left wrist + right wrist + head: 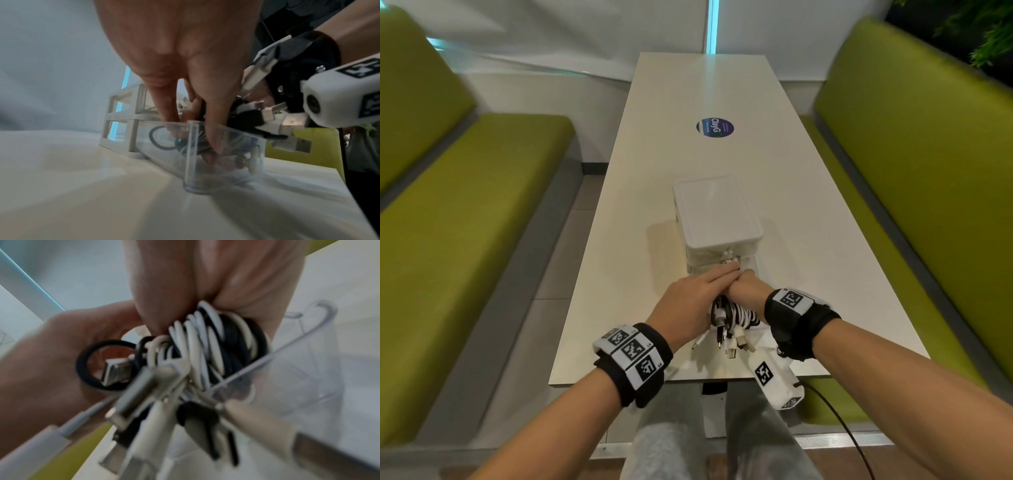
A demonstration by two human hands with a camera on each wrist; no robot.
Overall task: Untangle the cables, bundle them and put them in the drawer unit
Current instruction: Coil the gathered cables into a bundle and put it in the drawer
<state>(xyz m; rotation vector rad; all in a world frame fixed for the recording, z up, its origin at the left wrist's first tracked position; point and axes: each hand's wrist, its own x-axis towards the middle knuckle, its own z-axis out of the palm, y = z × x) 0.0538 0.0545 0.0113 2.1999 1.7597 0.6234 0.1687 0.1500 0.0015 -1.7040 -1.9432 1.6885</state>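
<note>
A bundle of black and white cables [734, 317] hangs over the pulled-out clear drawer [191, 162] at the bottom of the white drawer unit [717, 216]. My right hand [744, 287] grips the coiled part of the bundle [205, 340], and several USB plugs [131, 395] dangle towards me. My left hand [688, 298] lies beside it, its fairly straight fingers [170, 113] reaching down into the drawer onto dark cable loops. A black elastic ring [81, 365] sits at the bundle's left end, inside the drawer in the left wrist view [151, 134].
The drawer unit stands on a long white table [688, 102] near its front edge. A round dark sticker [715, 127] lies further back. Green benches [465, 222] run along both sides. A black cord [839, 418] hangs from my right wrist camera.
</note>
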